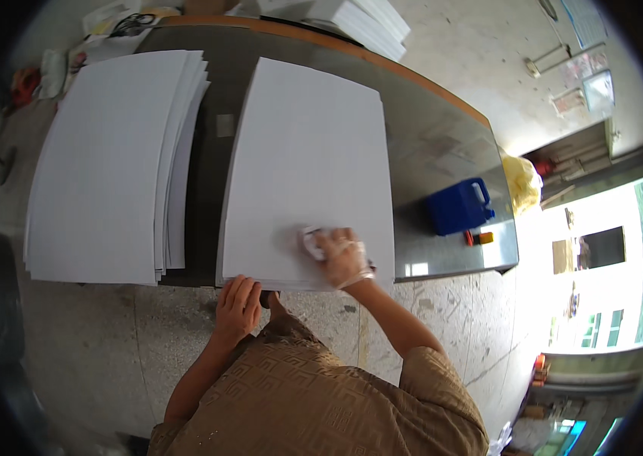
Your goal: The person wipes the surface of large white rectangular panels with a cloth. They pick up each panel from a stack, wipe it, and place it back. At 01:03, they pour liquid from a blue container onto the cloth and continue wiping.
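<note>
A stack of large white sheets (310,152) lies in front of me on a dark, glossy table (431,137). My right hand (345,260), in a clear thin plastic glove, is closed on a crumpled white cloth-like wad (311,243). It presses this against the top sheet near the stack's near right part. My left hand (238,308) is bare and rests at the near left corner of the stack. Its fingers lie extended along the edge, with nothing seen in them.
A second stack of white sheets (101,167) lies to the left, its right edges uneven. On the right stand a blue plastic jug (458,207) and a small red and yellow object (479,239). A yellow bag (521,185) is beyond the table's right end. More white sheets (367,26) lie past the far edge.
</note>
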{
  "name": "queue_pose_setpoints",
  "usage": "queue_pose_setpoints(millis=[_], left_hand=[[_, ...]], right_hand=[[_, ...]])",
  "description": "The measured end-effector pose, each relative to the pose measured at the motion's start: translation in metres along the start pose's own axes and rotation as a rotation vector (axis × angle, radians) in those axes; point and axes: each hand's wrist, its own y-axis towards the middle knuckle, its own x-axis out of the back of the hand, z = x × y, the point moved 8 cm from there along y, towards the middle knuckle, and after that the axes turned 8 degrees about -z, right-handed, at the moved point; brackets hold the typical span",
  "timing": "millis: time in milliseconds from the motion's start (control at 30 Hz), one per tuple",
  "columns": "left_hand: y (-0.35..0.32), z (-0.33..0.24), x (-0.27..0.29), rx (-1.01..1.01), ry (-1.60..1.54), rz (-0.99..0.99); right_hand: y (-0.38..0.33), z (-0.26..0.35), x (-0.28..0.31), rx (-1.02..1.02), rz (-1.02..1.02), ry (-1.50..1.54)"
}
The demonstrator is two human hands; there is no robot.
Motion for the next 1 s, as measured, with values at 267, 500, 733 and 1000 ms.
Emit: queue_pose_setpoints(millis=[267,500,733,1000], left_hand=[[0.024,0.005,0.028,0.175,-0.075,0.006],[0.016,0.046,0.028,0.563,-0.181,0.084],[0.015,0.05,0.024,0.665,-0.131,0.058],[0.017,0.072,0.032,0.914,-0.198,-0.057]], right_hand=[[-0.219,-0.261,-0.035,-1.085,-0.715,1.367],[-0.176,-0.207,-0.007,-1.097,-0.63,1.319],[-0.149,-0.2,-0.037,-0.808,-0.545,0.905],[-0.139,-0.184,-0.043,-0.802,-0.452,1.206]])
